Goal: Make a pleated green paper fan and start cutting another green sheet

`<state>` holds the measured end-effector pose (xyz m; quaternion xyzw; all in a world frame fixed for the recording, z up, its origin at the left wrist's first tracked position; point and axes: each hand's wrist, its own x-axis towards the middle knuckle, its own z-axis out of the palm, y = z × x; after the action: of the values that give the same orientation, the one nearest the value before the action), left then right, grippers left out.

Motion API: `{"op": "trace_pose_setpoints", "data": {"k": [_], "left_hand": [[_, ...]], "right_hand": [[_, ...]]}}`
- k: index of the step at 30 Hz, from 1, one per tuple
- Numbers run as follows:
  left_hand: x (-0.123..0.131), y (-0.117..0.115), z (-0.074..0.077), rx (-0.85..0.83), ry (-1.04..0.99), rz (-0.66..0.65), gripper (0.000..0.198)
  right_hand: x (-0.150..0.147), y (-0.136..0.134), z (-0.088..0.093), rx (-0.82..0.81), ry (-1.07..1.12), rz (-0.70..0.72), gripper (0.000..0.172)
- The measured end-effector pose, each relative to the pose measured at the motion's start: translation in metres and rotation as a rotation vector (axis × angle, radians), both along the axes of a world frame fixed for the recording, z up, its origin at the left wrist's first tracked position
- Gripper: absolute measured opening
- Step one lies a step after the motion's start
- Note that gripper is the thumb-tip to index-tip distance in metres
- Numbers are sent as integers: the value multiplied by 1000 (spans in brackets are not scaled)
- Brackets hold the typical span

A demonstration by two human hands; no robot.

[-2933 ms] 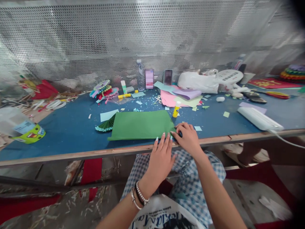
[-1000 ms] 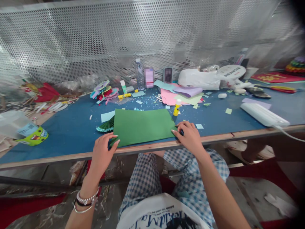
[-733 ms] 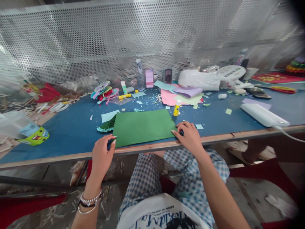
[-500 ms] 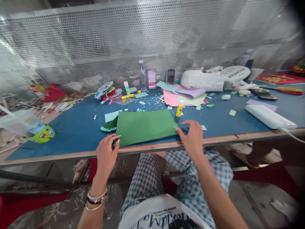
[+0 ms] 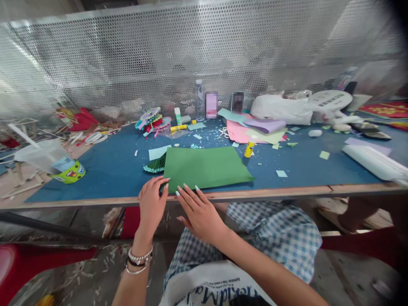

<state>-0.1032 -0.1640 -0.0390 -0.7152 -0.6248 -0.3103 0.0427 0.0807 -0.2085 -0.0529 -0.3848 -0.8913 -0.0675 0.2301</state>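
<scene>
A green paper sheet (image 5: 207, 168) lies at the table's front edge, its right front corner slightly raised. My left hand (image 5: 153, 199) holds the sheet's left front corner between thumb and fingers. My right hand (image 5: 199, 210) rests its outstretched fingertips on the sheet's front edge, just right of my left hand. A pleated dark green fan with a light blue fringe (image 5: 155, 165) is partly under the sheet's left side. Behind the sheet's right end stands a yellow glue stick (image 5: 249, 149).
A plastic cup (image 5: 68, 169) stands at the left. Behind are a water bottle (image 5: 199, 102), two upright phones, coloured papers (image 5: 237, 131), scissors (image 5: 223, 132) and a white bag (image 5: 280, 109). A white device (image 5: 372, 161) lies at the right. Paper scraps litter the blue surface.
My right hand has left the sheet's right corner and moved left along the front edge, close to my left hand. The whole view has shifted slightly.
</scene>
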Motion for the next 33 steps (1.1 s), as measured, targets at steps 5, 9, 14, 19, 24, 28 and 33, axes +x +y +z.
{"op": "trace_pose_setpoints", "data": {"k": [5, 9, 14, 19, 24, 28, 33], "left_hand": [[-3, 1, -1, -5, -19, -12, 26], [-5, 2, -1, -16, -34, -24, 25], [-5, 1, 0, -19, -40, -21, 25], [-5, 2, -1, -13, -49, -37, 25], [-6, 2, -2, -25, -50, -25, 26], [-6, 2, -2, -20, -55, -22, 26], [-6, 2, -5, 5, -70, -19, 26]], "right_hand": [[9, 3, 4, 2, -14, 32, 51], [24, 2, 4, 9, -5, 12, 49], [52, -1, 5, 18, -28, -55, 49], [80, -5, 7, 24, -48, -128, 48], [104, -7, 2, 50, -68, -200, 48], [121, -10, -3, 78, -76, -259, 48], [143, -14, -6, 87, -47, -335, 46]]}}
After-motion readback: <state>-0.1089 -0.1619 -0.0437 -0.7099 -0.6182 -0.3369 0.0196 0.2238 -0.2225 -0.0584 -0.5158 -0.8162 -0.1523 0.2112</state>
